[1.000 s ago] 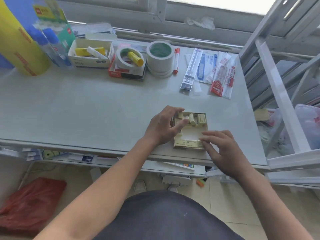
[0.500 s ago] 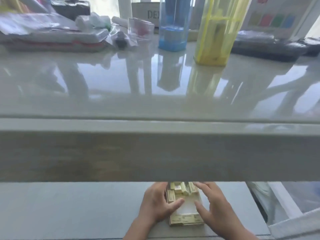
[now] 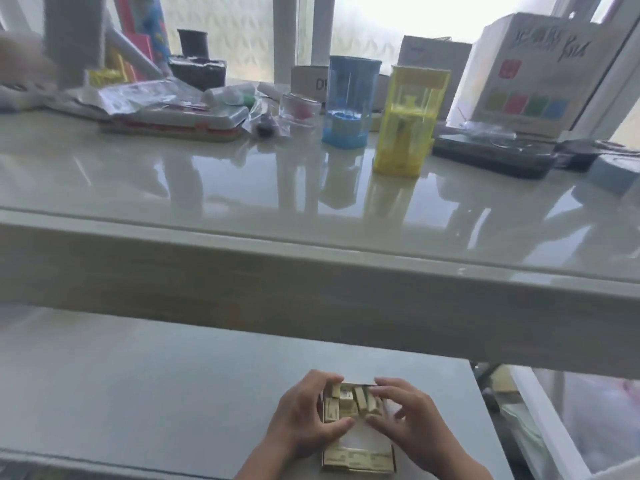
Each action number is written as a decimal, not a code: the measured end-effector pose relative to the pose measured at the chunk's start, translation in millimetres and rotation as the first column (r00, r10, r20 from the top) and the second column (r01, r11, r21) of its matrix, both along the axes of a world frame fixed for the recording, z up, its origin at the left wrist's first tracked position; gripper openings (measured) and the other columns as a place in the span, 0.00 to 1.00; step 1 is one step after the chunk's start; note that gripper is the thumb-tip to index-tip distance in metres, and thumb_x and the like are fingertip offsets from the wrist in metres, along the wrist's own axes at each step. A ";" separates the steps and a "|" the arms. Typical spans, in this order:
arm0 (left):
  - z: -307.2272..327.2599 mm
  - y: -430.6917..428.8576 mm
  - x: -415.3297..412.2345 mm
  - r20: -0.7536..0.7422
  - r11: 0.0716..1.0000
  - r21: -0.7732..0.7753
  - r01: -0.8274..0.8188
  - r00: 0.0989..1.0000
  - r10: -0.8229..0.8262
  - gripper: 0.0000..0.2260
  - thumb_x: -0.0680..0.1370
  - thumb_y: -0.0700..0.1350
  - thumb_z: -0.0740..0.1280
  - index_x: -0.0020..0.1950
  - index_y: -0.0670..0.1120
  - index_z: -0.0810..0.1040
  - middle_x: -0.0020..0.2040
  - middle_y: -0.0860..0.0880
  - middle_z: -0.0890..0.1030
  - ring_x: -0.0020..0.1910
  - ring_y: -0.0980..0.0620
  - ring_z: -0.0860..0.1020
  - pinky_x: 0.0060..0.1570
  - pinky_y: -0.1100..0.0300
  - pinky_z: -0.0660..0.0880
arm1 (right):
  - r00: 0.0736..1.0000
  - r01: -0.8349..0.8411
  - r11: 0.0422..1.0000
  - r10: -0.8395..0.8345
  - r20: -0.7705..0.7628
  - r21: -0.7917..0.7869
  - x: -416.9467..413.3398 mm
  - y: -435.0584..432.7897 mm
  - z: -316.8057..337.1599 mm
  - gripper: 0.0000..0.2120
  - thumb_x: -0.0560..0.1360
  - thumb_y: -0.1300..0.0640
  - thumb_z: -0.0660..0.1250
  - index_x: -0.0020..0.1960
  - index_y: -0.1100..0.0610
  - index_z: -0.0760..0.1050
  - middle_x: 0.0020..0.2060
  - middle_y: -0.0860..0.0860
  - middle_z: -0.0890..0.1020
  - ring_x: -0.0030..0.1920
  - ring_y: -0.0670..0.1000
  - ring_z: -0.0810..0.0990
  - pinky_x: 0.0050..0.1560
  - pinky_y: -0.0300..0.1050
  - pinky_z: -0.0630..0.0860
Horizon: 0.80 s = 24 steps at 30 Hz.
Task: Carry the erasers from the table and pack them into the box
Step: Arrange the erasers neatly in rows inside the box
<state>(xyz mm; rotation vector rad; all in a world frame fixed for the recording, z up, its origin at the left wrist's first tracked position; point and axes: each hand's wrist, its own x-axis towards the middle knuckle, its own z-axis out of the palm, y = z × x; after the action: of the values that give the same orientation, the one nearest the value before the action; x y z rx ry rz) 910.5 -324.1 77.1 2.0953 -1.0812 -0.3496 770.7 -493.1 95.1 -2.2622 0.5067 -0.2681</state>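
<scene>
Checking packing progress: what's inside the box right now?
Several erasers cluster at the box's far end; the near floor looks bare. Both hands cover the sides.

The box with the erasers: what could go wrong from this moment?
1. The erasers at the far end of the box lie tilted and uneven; they may jam or tip out.
2. The left hand and right hand crowd the box, hiding part of it.
3. The box sits near the table front edge; a push could slide it off.

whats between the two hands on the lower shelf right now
In the head view, the box sits between the left hand and right hand, with a cluster of erasers at its far end under the fingertips.
</scene>
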 end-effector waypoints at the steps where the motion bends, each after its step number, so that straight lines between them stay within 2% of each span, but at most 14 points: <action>1: -0.7 -1.1 -0.8 0.013 1.000 0.005 -0.008 1.000 0.008 0.27 0.63 0.62 0.70 0.60 0.59 0.72 0.52 0.63 0.75 0.43 0.63 0.76 0.48 0.70 0.73 | 0.999 0.019 1.000 -0.020 0.036 0.015 -1.8 1.3 -1.7 0.17 0.60 0.37 0.75 0.48 0.34 0.79 0.58 0.36 0.77 0.58 0.37 0.76 0.43 0.32 0.75; 5: -0.9 -2.5 -2.4 0.060 1.000 0.004 -0.029 0.998 0.029 0.25 0.66 0.62 0.68 0.62 0.57 0.72 0.53 0.61 0.76 0.48 0.63 0.75 0.51 0.69 0.72 | 0.968 0.134 0.986 -0.151 0.198 0.099 -7.6 9.4 -8.3 0.26 0.54 0.31 0.75 0.47 0.41 0.79 0.52 0.36 0.79 0.56 0.40 0.77 0.41 0.33 0.74; 6: -1.6 -1.9 -2.5 0.084 1.000 0.004 -0.022 0.996 0.021 0.24 0.68 0.62 0.66 0.63 0.57 0.71 0.55 0.60 0.76 0.49 0.63 0.75 0.52 0.67 0.72 | 0.957 0.164 0.982 -0.180 0.229 0.089 -8.3 13.0 -6.1 0.24 0.54 0.33 0.77 0.46 0.42 0.79 0.51 0.37 0.79 0.53 0.41 0.77 0.40 0.32 0.72; 9: -5.7 0.1 -4.0 0.122 1.000 0.019 0.005 0.993 -0.008 0.23 0.71 0.60 0.63 0.65 0.56 0.70 0.58 0.57 0.75 0.54 0.59 0.74 0.56 0.62 0.72 | 0.928 0.242 0.964 -0.262 0.265 0.109 -10.7 30.6 7.3 0.17 0.59 0.51 0.81 0.43 0.46 0.77 0.42 0.41 0.81 0.41 0.46 0.77 0.36 0.31 0.68; 10: -5.8 0.2 -4.4 0.118 1.000 0.018 0.007 0.993 -0.009 0.23 0.71 0.60 0.62 0.65 0.55 0.70 0.58 0.56 0.76 0.55 0.58 0.74 0.56 0.61 0.71 | 0.932 0.233 0.965 -0.256 0.256 0.120 -10.5 37.0 13.2 0.16 0.60 0.52 0.81 0.43 0.47 0.77 0.39 0.41 0.81 0.39 0.45 0.76 0.35 0.31 0.68; 12: -5.7 0.0 -3.5 0.100 1.000 0.016 0.014 0.995 -0.015 0.24 0.70 0.61 0.59 0.65 0.54 0.71 0.58 0.55 0.76 0.55 0.57 0.74 0.56 0.60 0.71 | 0.969 0.181 0.977 -0.196 0.153 0.112 -8.1 49.4 26.3 0.16 0.60 0.48 0.80 0.43 0.47 0.76 0.35 0.45 0.81 0.35 0.43 0.76 0.34 0.30 0.70; 14: -6.7 -0.3 -2.0 0.031 1.000 0.000 0.014 0.999 -0.014 0.26 0.69 0.62 0.56 0.64 0.55 0.72 0.58 0.56 0.77 0.54 0.57 0.75 0.56 0.58 0.71 | 0.985 0.169 0.986 -0.168 -0.034 0.017 -5.9 58.0 33.1 0.17 0.60 0.40 0.76 0.42 0.47 0.78 0.33 0.45 0.80 0.35 0.41 0.77 0.35 0.32 0.71; 17: -5.9 0.9 0.3 -0.139 0.996 -0.069 -0.053 0.989 0.043 0.25 0.71 0.63 0.52 0.64 0.57 0.73 0.58 0.59 0.78 0.55 0.58 0.76 0.54 0.59 0.71 | 0.946 0.238 0.964 -0.258 -0.197 -0.121 0.3 66.8 37.6 0.23 0.58 0.31 0.70 0.41 0.48 0.78 0.34 0.44 0.79 0.38 0.41 0.78 0.35 0.37 0.72; 21: -9.0 0.3 1.9 -0.224 0.990 -0.102 -0.101 0.972 0.076 0.21 0.74 0.59 0.53 0.63 0.56 0.75 0.60 0.58 0.79 0.58 0.58 0.75 0.57 0.61 0.70 | 0.896 0.186 0.932 -0.291 -0.334 -0.312 10.5 76.4 29.7 0.25 0.61 0.28 0.67 0.43 0.48 0.78 0.37 0.43 0.80 0.42 0.44 0.79 0.38 0.41 0.72; 24: -11.0 -1.0 -0.3 -0.196 0.993 -0.073 -0.094 0.977 0.078 0.22 0.74 0.58 0.52 0.62 0.55 0.76 0.60 0.57 0.79 0.58 0.58 0.75 0.57 0.63 0.69 | 0.909 0.107 0.968 -0.187 -0.373 -0.226 14.8 73.6 28.2 0.23 0.69 0.30 0.60 0.33 0.50 0.74 0.32 0.45 0.78 0.34 0.42 0.74 0.36 0.42 0.69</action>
<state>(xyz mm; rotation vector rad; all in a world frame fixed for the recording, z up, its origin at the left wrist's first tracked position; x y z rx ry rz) 910.2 -325.1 66.1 1.9831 -0.8735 -0.4483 785.5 -419.5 123.2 -2.4894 0.8989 0.0700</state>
